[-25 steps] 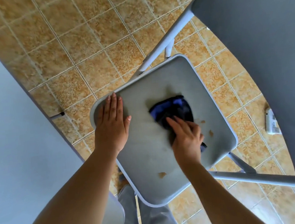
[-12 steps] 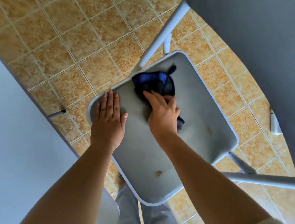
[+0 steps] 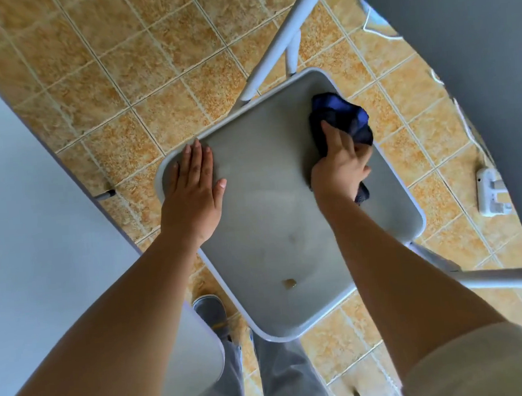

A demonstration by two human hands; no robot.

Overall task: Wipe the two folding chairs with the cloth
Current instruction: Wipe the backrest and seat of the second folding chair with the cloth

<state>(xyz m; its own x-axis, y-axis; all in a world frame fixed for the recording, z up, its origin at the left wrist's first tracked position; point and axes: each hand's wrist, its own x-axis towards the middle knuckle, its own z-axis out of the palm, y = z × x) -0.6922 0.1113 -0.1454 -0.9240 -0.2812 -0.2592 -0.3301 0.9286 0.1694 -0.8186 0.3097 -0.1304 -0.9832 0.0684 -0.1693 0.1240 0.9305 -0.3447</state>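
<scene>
A grey folding chair seat (image 3: 267, 216) fills the middle of the view, with its dark backrest (image 3: 461, 66) rising at the right. My right hand (image 3: 341, 163) presses a dark blue cloth (image 3: 341, 119) onto the seat's far right corner. My left hand (image 3: 193, 190) lies flat, fingers together, on the seat's left corner. A small brown spot (image 3: 289, 283) sits near the seat's front edge. A second chair's pale seat (image 3: 38, 246) takes up the left side.
Tan floor tiles (image 3: 136, 64) surround the chairs. A white plug-like object (image 3: 490, 192) lies on the floor at the right, with a white cable (image 3: 370, 17) beyond it. My grey trouser legs and one shoe (image 3: 209, 311) stand between the two seats.
My right hand has slid the cloth from the seat's far left part across to its far right corner. The left hand stays planted on the left corner.
</scene>
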